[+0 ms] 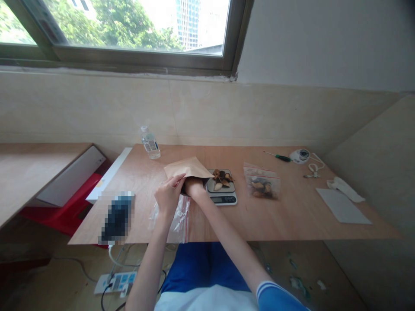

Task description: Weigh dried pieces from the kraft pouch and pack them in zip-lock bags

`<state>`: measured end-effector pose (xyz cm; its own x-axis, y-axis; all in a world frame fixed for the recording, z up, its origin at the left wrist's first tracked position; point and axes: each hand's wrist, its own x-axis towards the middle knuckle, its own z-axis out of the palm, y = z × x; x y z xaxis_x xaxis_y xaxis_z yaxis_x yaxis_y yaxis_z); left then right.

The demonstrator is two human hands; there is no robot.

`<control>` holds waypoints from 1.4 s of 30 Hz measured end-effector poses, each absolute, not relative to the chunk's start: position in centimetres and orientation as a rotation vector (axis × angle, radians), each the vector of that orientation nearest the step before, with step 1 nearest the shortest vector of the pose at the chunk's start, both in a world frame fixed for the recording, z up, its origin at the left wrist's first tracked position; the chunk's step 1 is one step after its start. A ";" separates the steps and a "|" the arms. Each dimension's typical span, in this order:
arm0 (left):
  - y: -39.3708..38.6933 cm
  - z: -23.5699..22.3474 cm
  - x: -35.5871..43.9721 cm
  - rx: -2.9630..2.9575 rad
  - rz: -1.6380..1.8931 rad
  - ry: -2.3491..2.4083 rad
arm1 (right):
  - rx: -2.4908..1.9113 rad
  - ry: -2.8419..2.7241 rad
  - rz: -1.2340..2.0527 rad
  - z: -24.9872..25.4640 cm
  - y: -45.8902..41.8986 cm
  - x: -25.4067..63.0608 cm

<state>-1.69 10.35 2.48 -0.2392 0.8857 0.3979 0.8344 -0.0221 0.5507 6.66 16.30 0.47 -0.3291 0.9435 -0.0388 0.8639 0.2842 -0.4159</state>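
Note:
A brown kraft paper bag (186,167) lies tilted over the middle of the table, its mouth facing me. My left hand (169,192) pinches the edge of that mouth between thumb and fingers. Into the opening reaches my right hand (194,188); its fingers are hidden inside the bag. Just right of the bag stands a small digital kitchen scale (224,199), with several dried brown pieces (222,178) and a pale one on its platform. Beneath my left wrist, a clear zip bag (178,222) with a red seal line rests on the table.
Right of the scale lies a zip bag of dried pieces (262,183). Farther right are a screwdriver (282,158), a white camera-like device (300,156) with cable, a white sheet (342,207) and a cloth (346,189). A bottle (151,144) stands back left; a blurred dark object (117,218) lies front left.

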 end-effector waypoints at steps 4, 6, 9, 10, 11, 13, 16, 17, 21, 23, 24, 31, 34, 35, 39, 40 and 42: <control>10.2 2.4 -1.5 1.893 1.123 2.096 | -1.705 -2.272 0.587 -1.8 16.9 6.2; 10.0 2.4 -1.5 1.891 1.126 2.093 | -1.708 -2.226 0.591 -2.3 16.9 6.1; 9.9 2.4 -1.4 1.895 1.122 2.101 | -1.682 -2.170 0.597 -2.4 17.4 6.1; 10.0 2.4 -1.4 1.899 1.118 2.101 | -1.668 -2.156 0.604 -2.3 17.6 6.1; 10.0 2.4 -1.4 1.905 1.114 2.099 | -1.655 -2.143 0.612 -2.3 17.8 6.2; 10.1 2.3 -1.4 1.917 1.110 2.096 | -1.634 -2.121 0.627 -2.3 18.1 6.2; 10.2 2.1 -1.3 1.932 1.109 2.095 | -1.621 -2.083 0.640 -2.6 18.1 6.4; 10.2 2.0 -1.2 1.939 1.109 2.092 | -1.622 -2.070 0.642 -2.8 18.0 6.5; 10.1 1.9 -1.1 1.957 1.123 2.082 | -1.618 -2.036 0.627 -3.1 17.8 6.8; 10.1 1.9 -1.1 1.947 1.127 2.091 | -1.603 -2.032 0.610 -2.8 17.7 6.8; 10.1 2.0 -1.1 1.941 1.125 2.098 | -1.595 -2.032 0.601 -2.6 17.6 6.8; 10.1 2.2 -1.5 1.924 1.089 2.128 | -1.591 -2.107 0.559 -1.0 14.5 8.7; 10.1 2.3 -1.6 1.928 1.066 2.132 | -1.518 -2.155 0.540 -0.4 12.4 10.2; 10.1 2.4 -1.6 1.929 1.060 2.128 | -1.458 -2.155 0.516 -0.1 11.7 10.7; 10.2 2.7 -1.6 1.937 1.048 2.111 | -1.193 -1.890 0.485 1.5 9.5 12.6; 10.2 2.8 -1.5 1.939 1.051 2.113 | -1.163 -1.759 0.514 1.9 9.1 13.1; 10.3 3.0 -1.5 1.939 1.073 2.125 | -1.143 -1.476 0.599 2.3 8.5 14.3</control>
